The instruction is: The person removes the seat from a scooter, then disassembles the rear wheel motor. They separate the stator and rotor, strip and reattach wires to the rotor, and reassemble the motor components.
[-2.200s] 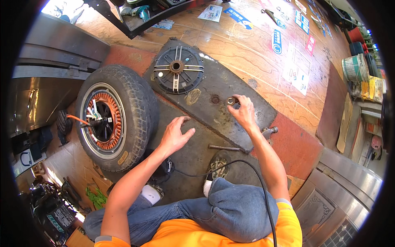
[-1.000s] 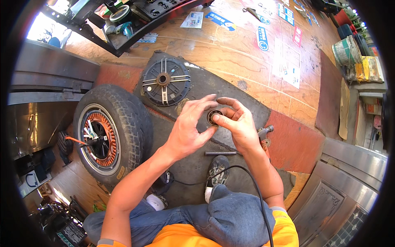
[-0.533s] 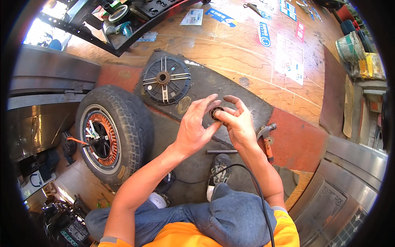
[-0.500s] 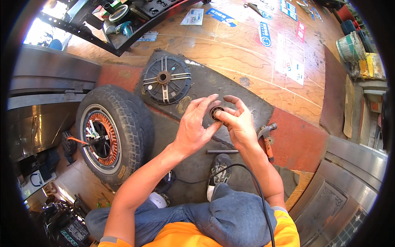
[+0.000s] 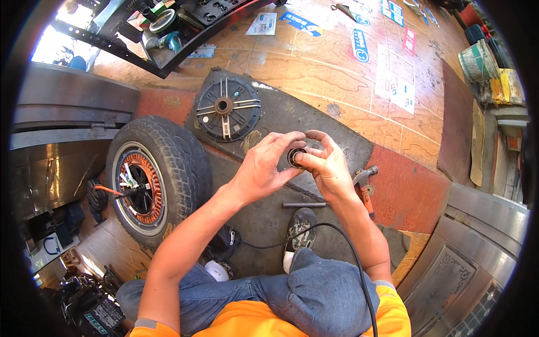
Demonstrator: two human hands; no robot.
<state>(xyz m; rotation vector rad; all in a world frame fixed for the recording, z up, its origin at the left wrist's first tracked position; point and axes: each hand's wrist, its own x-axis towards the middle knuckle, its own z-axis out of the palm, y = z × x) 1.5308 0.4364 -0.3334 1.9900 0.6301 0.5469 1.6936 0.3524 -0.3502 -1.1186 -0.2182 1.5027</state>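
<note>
A small round bearing (image 5: 294, 158) with a dark ring and a bright rim is held up between my two hands, above the dark mat. My right hand (image 5: 331, 172) pinches it, the thumb pressed across its face. Curled around its other side is my left hand (image 5: 260, 170), its thumb at the lower edge and its fingertips close to those of the right. Beyond them a round black motor cover (image 5: 238, 97) with silver strips and a central hub lies flat on the mat.
At left stands a wheel (image 5: 185, 174) with a tyre and exposed copper windings (image 5: 152, 194). A hammer (image 5: 364, 182) and an orange-handled tool (image 5: 367, 203) lie right of my right forearm. A metal rod (image 5: 304, 205) rests before my shoe. A black cable (image 5: 337, 227) crosses my knee.
Both hands stay at the bearing; the left fingers have bent slightly and shifted closer to the right fingertips. Everything else keeps its place apart from a slight view shift.
</note>
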